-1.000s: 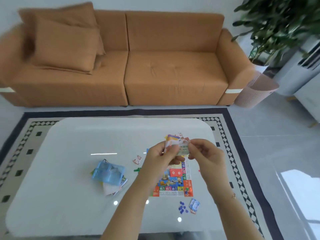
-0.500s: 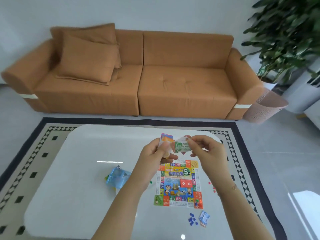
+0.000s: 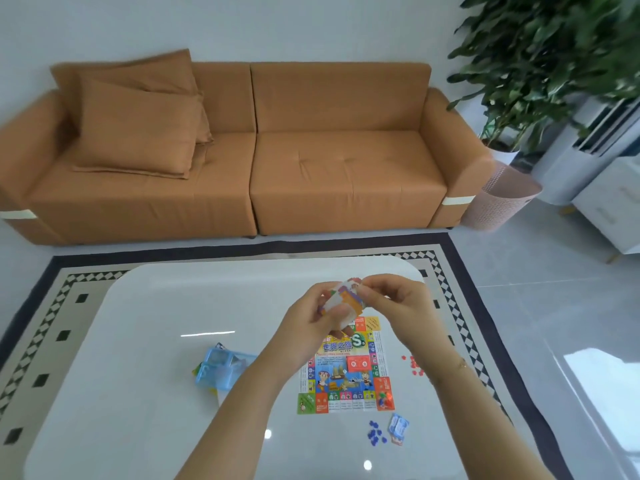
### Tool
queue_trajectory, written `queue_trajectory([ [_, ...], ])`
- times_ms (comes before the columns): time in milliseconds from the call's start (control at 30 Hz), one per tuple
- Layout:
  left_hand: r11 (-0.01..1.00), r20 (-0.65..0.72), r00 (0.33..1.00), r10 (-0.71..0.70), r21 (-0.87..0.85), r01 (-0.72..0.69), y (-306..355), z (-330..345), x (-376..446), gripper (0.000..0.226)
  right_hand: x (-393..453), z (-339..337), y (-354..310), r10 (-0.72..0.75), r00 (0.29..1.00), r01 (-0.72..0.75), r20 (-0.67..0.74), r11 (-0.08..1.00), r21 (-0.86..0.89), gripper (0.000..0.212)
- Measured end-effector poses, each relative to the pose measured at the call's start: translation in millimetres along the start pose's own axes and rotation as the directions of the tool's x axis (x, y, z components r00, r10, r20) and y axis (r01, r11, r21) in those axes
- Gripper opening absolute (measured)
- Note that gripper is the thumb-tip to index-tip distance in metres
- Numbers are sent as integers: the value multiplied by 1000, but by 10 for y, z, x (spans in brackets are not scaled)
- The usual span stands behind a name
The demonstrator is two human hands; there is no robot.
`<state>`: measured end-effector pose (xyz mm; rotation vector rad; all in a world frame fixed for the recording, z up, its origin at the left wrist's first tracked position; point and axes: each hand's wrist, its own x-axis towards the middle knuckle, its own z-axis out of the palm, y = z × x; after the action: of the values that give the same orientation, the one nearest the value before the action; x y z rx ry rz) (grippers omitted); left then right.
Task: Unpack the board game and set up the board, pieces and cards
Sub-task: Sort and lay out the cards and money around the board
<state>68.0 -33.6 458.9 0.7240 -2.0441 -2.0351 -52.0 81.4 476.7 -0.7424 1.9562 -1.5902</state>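
A small colourful game board (image 3: 346,374) lies flat on the glossy white table (image 3: 138,393). Above its far edge I hold a small stack of game cards (image 3: 343,299). My left hand (image 3: 311,323) grips the stack from below and the left. My right hand (image 3: 394,303) pinches the top card at its upper right corner. Blue pieces (image 3: 375,433) and a small blue card packet (image 3: 398,427) lie near the board's front right corner. Red pieces (image 3: 414,365) are scattered to the board's right. A clear blue plastic box (image 3: 221,370) sits left of the board.
An orange sofa (image 3: 277,161) with cushions stands beyond the table, on a patterned rug (image 3: 45,323). A potted plant (image 3: 540,64) and a pink perforated basket (image 3: 498,199) stand at the right. White furniture (image 3: 609,202) is at the far right.
The camera has tilted up a little, so the board sits lower in view. My hands have turned the card stack, and the green-faced card seen before no longer faces me.
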Motion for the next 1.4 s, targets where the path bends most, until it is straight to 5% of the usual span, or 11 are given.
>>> queue_trajectory([
  [300,995,94,990,-104,12,103,6,58,69,19,65,-149,60,36,995,-28,88,995,-95,10],
  [500,991,66,994,-88,-98,94,2,57,69,17,11,-158,109,-117,993,107,-30,967,-231,15],
  [767,992,73,995,-69,-104,76,-15,77,40,19,-21,-168,177,-255,963,269,86,909,-318,9],
  [1233,997,76,995,-65,-39,68,-16,148,-23,16,-125,-180,175,-235,971,239,46,953,-185,20],
  [1400,996,93,994,-60,-59,65,-15,155,-51,16,-166,-205,154,-96,993,100,63,993,-55,24],
])
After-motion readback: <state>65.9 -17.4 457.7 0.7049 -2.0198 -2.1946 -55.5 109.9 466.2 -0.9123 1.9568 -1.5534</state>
